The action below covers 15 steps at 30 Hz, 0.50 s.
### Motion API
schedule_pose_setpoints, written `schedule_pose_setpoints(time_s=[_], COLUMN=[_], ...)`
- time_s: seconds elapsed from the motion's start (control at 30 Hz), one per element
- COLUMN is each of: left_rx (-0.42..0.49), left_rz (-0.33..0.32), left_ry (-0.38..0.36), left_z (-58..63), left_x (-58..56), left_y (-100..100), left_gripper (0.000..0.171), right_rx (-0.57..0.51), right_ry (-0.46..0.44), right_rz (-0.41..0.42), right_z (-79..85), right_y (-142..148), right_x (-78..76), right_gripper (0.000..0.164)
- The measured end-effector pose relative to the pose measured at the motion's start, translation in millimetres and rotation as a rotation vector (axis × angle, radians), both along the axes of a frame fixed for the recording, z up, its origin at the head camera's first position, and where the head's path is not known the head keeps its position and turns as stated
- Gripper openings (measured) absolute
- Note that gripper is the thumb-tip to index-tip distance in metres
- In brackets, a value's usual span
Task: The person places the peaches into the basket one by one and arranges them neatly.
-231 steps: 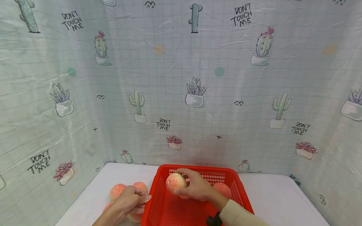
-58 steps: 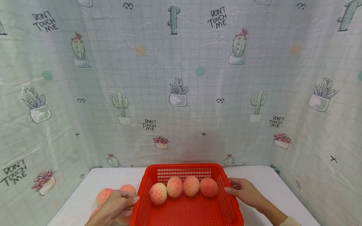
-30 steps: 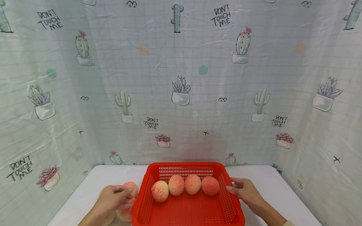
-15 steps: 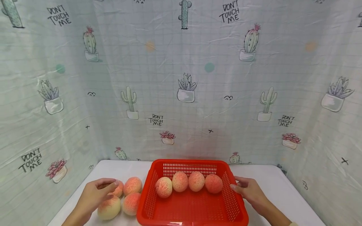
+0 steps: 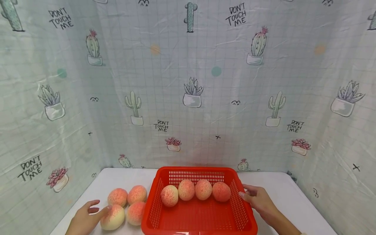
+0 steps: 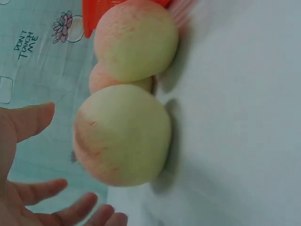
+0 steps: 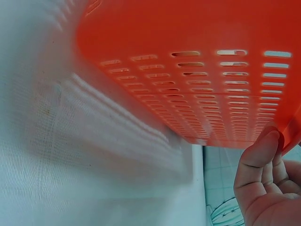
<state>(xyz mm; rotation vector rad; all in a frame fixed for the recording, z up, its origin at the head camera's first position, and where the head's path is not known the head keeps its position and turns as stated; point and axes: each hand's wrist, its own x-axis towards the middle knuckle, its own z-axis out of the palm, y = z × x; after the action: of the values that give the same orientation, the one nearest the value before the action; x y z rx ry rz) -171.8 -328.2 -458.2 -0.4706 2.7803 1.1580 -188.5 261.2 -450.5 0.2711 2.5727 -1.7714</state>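
Note:
My left hand (image 5: 85,218) is beside a pale yellow-and-pink peach (image 5: 113,218) on the table. In the head view its thumb tip overlaps the peach's upper edge. The left wrist view shows the thumb and fingers (image 6: 77,209) spread apart in front of that peach, with a gap between. My right hand (image 5: 259,200) holds the right rim of a red slotted plastic basket (image 5: 196,169), thumb against the outside wall. In the basket, several peaches stand in a row along the back, among them a redder peach (image 5: 221,192) at the right end.
Left of the basket, more peaches lie close to the pale one: a back-left peach (image 5: 117,197), a back-right peach (image 5: 137,195) and a front-right peach (image 5: 136,213) against the basket's side. A cactus-print curtain (image 5: 191,130) encloses the white table (image 5: 293,202).
The peach once in my right hand sits in the basket, and that hand went to the right rim. My left hand left the basket's left rim and moved left, opening beside the pale peach.

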Motion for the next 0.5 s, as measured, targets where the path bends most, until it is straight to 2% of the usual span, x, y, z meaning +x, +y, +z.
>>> schedule_pose_setpoints(time_s=[0.1, 0.23, 0.4, 0.5], left_rx=[0.009, 0.041, 0.061, 0.060], left_rz=[-0.003, 0.000, 0.030, 0.045], left_ry=[-0.035, -0.041, -0.050, -0.063], left_z=[-12.7, -24.2, -30.6, -31.6], left_x=[-2.4, -5.1, -5.1, -4.1], left_y=[3.3, 9.3, 17.4, 21.7], left_gripper=[0.117, 0.115, 0.115, 0.122], right_rx=[-0.007, -0.017, -0.041, -0.056], right_ry=[0.004, 0.013, 0.017, 0.025], right_rz=[-0.004, -0.005, 0.001, 0.025], right_z=[-1.4, -2.9, -4.5, -6.2], right_y=[-0.4, -0.7, 0.2, 1.2], right_x=[0.3, 1.4, 1.9, 0.7], right_gripper=[0.061, 0.060, 0.059, 0.059])
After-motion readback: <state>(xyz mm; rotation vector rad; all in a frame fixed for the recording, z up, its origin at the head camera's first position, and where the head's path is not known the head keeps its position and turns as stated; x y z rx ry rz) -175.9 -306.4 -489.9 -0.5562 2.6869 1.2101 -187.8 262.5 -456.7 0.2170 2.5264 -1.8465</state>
